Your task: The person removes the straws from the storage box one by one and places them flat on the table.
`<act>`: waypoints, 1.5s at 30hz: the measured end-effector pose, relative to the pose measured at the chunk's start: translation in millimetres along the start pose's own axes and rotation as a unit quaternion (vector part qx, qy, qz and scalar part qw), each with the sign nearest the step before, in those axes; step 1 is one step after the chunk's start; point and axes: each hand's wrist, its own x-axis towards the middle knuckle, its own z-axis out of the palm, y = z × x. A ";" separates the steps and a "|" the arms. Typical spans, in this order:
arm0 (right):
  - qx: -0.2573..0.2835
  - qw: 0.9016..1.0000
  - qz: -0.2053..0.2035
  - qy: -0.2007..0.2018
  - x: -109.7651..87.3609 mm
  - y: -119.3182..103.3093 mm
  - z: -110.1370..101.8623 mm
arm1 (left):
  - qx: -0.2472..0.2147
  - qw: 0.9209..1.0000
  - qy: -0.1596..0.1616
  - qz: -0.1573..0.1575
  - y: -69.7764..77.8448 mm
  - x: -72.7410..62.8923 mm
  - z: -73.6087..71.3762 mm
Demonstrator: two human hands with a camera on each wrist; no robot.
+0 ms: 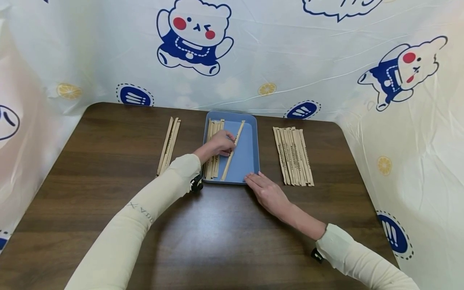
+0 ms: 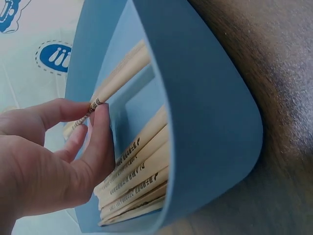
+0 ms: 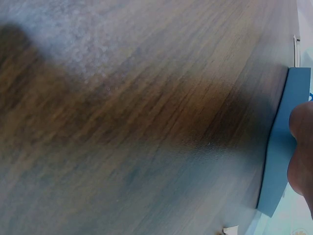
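Nearest us, two cream sleeves (image 1: 141,213) stretch over a dark wood-grain table (image 1: 206,249), with a small black device (image 1: 196,183) showing at the left cuff. We see the right hand (image 1: 270,195) lying low, its fingers nearly straight and close together, gripping nothing; their tips touch the near rim of a shallow blue tray (image 1: 246,155), close to its right corner. The left hand (image 1: 220,143) reaches over the tray, its fingertips pinching a slim paper-wrapped stick (image 1: 228,163). That stick lies within the tray, slanting across its middle, the far end tipped to the right. Left of it, still within the tray, we find a cluster of similar sticks (image 1: 210,169) side by side along the left wall; the left wrist view shows dark print on their wrappers. On the table, a small group of sticks (image 1: 171,145) lies to the tray's left, and a broader row of sticks (image 1: 294,157) to its right. Beyond the table hangs a pale sheet (image 1: 290,52) printed with cartoon bears and lemon slices.
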 end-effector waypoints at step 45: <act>0.006 1.000 0.000 0.013 2.7 -4.5 -2.0 | -0.034 0.999 0.033 0.011 -8.2 -56.3 -106.8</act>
